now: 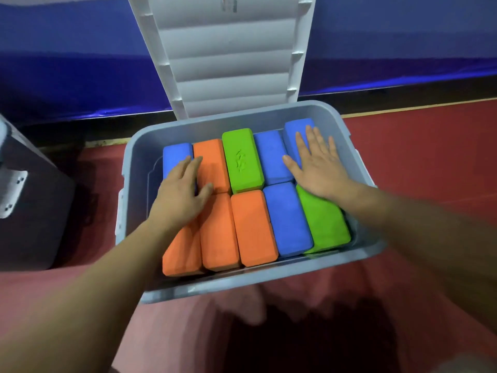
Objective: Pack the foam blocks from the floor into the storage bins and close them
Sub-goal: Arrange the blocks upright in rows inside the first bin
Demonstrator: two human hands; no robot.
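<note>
At the far left stands a dark case with a metal bracket riveted to its face, apart from the grey storage bin on the red floor. The blue wall padding runs behind both. The bin is uncovered; its white ribbed lid stands upright at the far rim, and whether it is attached there cannot be told. Inside, the foam blocks lie flat in two rows, edges touching. The far row holds a blue block, an orange block, a green embossed block, a second blue block and a raised blue block. The near row holds three orange blocks, a near blue block and a near green block. The left hand lies flat, fingers extended, across the blue and orange blocks at the left end, grasping nothing and covering part of them. The right hand rests flat with fingers spread on the raised blue block, its heel over the near green block, also grasping nothing. The green block carries a pressed-in logo that is not legible. A small label at the lid's top edge is too blurred to read.
</note>
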